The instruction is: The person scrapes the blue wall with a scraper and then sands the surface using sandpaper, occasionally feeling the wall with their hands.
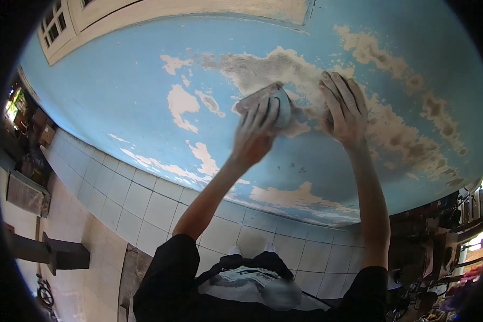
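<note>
My left hand (258, 131) presses a folded, dusty sheet of sandpaper (258, 96) against the wall, with its fingers closed over the sheet. The blue painted wall (145, 112) has pale patches where the paint is worn off, and a grey patch (247, 70) lies just above the sheet. To the right, my right hand (346, 110) rests on the wall with its fingers stretched upward and slightly apart. Nothing shows in it, though its palm is hidden.
White floor tiles (147, 206) run along the wall's foot. A cream door or window frame (172, 9) is at the top. Cluttered furniture (445, 252) stands at the right. A dark stand (64, 253) and a grey box (27, 193) are at the left.
</note>
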The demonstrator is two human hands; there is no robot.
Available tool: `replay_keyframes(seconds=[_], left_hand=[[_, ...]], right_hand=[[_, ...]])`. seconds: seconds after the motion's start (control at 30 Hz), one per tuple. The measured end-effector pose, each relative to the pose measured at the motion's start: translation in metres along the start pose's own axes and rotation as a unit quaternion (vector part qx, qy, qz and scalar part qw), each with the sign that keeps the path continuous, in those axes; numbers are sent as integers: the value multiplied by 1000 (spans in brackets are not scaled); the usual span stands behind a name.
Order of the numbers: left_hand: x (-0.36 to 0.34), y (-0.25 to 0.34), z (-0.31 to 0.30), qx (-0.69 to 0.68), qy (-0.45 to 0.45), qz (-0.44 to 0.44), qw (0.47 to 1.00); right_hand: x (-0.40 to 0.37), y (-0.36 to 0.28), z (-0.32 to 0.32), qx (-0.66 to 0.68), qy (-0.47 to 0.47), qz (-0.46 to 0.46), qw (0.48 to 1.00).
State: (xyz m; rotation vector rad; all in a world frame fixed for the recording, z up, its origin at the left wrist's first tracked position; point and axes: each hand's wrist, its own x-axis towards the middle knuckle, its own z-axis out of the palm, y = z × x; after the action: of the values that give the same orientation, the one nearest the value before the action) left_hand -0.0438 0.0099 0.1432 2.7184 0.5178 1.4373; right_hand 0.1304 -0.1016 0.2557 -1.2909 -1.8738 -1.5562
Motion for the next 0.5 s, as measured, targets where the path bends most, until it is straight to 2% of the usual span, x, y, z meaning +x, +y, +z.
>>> replay_keyframes(seconds=[0.07,0.13,0.17,0.2,0.23,0.27,0.3,0.33,0.37,0.4,0.47,0.5], left_hand=[[5,-32,-6,28,60,-24,998],[3,-114,-19,-130,82,-123,980],[22,-90,-50,-224,112,-234,939],[41,-66,-82,-312,138,-339,876],[32,-72,-55,-10,115,-137,984],[27,-64,-15,19,276,-93,956],[22,-25,-5,-45,177,-140,973],[3,-15,21,-17,90,-40,995],[-4,12,5,-11,-29,-31,999],[-5,2,4,-7,-26,-36,999],[3,-43,-2,-99,147,-97,979],[15,-60,-25,-161,173,-136,962]], right_hand=[[-1,3,-2,-6,3,12,1000],[1,2,-4,-10,4,12,1000],[2,1,-4,-13,5,11,1000],[2,1,-3,-15,7,15,1000],[1,0,-2,-8,17,16,1000],[3,0,-1,0,30,13,999],[4,2,-1,1,36,11,999],[3,3,-2,4,40,20,999],[1,2,-3,10,41,28,999],[1,2,-4,15,45,24,999],[1,3,-7,17,65,64,996],[2,3,-6,20,70,61,995]])
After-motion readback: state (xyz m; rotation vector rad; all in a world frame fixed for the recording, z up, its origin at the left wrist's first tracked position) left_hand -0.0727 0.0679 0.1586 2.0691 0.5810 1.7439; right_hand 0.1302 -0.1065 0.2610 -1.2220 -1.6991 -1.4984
